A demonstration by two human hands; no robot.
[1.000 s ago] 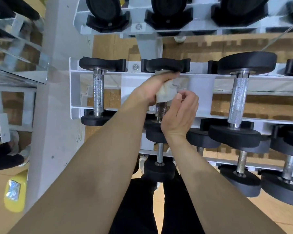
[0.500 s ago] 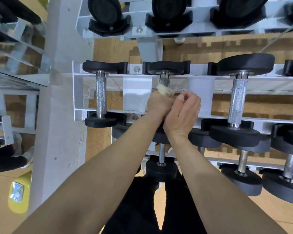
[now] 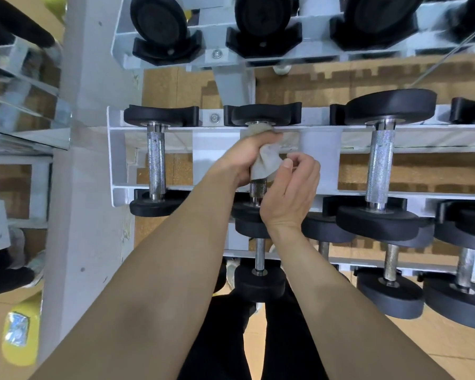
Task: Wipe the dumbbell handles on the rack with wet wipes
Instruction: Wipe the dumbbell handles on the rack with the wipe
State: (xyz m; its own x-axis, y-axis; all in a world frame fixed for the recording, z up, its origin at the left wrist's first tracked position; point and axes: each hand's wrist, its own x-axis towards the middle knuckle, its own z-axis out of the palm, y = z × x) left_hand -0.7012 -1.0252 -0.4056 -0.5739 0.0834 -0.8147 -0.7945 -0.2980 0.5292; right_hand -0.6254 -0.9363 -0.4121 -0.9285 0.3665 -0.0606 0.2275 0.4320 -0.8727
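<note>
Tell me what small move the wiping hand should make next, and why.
Probably slide the left hand and wet wipe toward you along the dumbbell handle: the wipe sits at its far end, with bare knurled metal showing nearer.

bare l hand [image 3: 246, 157], bare r hand [image 3: 291, 196], blk trousers [image 3: 225, 341]

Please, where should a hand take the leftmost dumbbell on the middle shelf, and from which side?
Probably its knurled handle, at the middle, from above: it lies bare across the gap between the rack's rails, while the black heads sit in cradles.
</note>
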